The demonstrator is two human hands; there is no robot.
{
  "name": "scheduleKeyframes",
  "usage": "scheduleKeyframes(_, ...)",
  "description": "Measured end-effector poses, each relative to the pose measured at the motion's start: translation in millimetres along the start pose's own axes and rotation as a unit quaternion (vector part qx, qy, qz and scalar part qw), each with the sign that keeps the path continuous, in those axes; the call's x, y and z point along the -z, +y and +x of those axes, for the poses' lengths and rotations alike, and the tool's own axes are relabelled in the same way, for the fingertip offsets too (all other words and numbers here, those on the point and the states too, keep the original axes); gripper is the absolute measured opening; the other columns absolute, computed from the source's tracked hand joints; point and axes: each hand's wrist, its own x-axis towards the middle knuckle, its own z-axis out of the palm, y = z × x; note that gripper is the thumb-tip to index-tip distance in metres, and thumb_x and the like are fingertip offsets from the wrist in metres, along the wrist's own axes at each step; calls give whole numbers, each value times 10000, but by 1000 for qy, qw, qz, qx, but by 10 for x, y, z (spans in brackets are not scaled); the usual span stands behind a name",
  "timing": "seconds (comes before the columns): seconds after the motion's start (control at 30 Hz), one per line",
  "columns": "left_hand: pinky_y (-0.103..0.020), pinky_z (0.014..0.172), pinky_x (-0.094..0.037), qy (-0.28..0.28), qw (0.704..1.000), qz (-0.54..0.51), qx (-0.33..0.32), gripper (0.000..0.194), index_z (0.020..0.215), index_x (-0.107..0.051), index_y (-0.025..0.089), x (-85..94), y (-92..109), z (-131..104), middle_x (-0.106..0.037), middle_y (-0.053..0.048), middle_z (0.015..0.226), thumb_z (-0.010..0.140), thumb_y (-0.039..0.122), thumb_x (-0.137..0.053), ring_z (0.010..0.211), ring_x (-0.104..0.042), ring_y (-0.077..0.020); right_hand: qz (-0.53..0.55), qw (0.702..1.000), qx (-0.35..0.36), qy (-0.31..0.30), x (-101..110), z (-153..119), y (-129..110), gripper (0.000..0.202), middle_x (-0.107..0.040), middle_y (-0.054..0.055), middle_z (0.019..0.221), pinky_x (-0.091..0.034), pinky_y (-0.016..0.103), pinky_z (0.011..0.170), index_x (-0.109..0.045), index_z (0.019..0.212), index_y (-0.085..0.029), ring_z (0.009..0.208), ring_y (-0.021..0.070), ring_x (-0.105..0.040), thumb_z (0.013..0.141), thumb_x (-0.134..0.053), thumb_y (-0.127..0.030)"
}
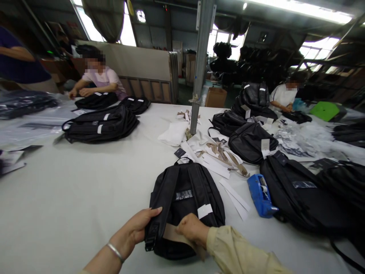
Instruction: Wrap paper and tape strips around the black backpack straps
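Note:
A black backpack [185, 198] lies flat on the white table [85, 190], straps side up, with a white label on one strap. My left hand [137, 228] grips its lower left edge by the strap. My right hand [192, 230] presses on its lower part and holds a tan paper strip [173, 234] against it.
A blue tagging tool [261, 196] lies to the right beside more black backpacks [299, 198]. White and tan paper strips [225, 160] lie around a metal post [199, 68]. A stack of backpacks [99, 123] sits far left. Two people sit at the far side.

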Motion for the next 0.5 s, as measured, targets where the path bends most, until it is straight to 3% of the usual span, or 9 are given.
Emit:
scheduleKeyframes(0.1, -353, 620, -599, 4, 1000, -1, -6, 144, 839, -641, 85, -36, -60, -1, -726, -135, 672, 778, 194, -712, 594, -694, -248, 61, 996, 31, -53, -182, 324, -181, 186, -563, -6, 507, -428, 268, 535, -656, 548, -154, 515, 126, -502, 669, -737, -269)
scheduleKeyframes(0.2, -373, 656, -600, 24, 1000, -6, 1, 144, 868, -640, 90, -50, -142, -15, -730, -133, 687, 785, 194, -695, 613, -698, -254, 77, 993, 59, -69, -255, 544, -281, 214, -646, 25, 604, -520, 332, 660, -698, 657, -156, 600, 165, -594, 724, -725, -357)
scheduleKeyframes(0.33, -370, 654, -595, 52, 999, -10, 11, 195, 851, -658, 59, -59, -264, -43, -724, -155, 689, 783, 237, -698, 600, -693, -267, 69, 987, 101, -100, -204, 641, -246, 241, -690, 32, 683, -538, 385, 821, -721, 705, -168, 726, 191, -650, 706, -744, -408)
scheduleKeyframes(0.5, -356, 648, -592, 45, 998, -33, -13, 167, 807, -650, 100, -67, -376, -13, -714, -124, 662, 749, 234, -731, 603, -683, -249, 36, 979, 136, -148, -45, 661, -233, 311, -692, 18, 697, -525, 382, 875, -734, 711, -162, 790, 198, -650, 673, -755, -470)
